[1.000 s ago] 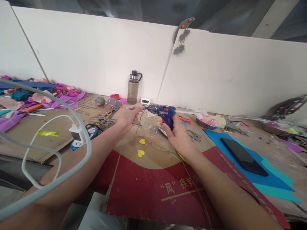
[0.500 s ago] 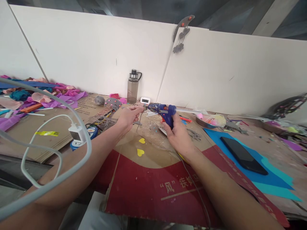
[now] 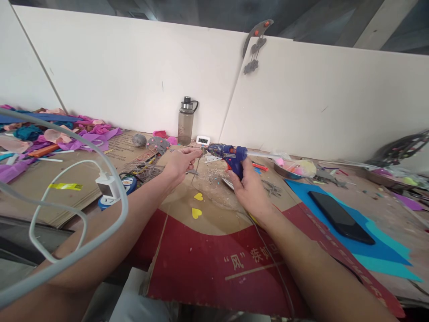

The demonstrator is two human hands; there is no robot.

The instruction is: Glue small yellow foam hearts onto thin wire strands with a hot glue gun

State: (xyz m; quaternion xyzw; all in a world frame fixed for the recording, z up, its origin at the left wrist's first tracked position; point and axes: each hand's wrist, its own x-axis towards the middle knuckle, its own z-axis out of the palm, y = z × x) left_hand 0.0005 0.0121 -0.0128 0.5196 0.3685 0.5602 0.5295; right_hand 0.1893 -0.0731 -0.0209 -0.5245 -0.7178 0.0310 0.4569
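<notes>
In my right hand (image 3: 251, 188) is a blue hot glue gun (image 3: 236, 156), its handle gripped and a clear glue stick (image 3: 261, 154) sticking out of its back. The nozzle points left, at the fingertips of my left hand (image 3: 182, 163). Those fingers pinch a small grey piece with a strand of grey yarn (image 3: 195, 175) hanging down from it. Whether the nozzle touches the piece I cannot tell. Below, two yellow hearts, an upper heart (image 3: 198, 197) and a lower heart (image 3: 196, 213), lie on the cardboard (image 3: 214, 259).
A water bottle (image 3: 185, 123) and a small digital clock (image 3: 203, 140) stand by the white partition. A phone (image 3: 340, 217) lies on blue sheets at right. On the left are a white charger (image 3: 107, 185), a looping cable (image 3: 124, 197) and coloured scraps (image 3: 80, 134).
Both hands, the glue gun and the grey piece stay almost where they were. Only a very slight shift of the view shows.
</notes>
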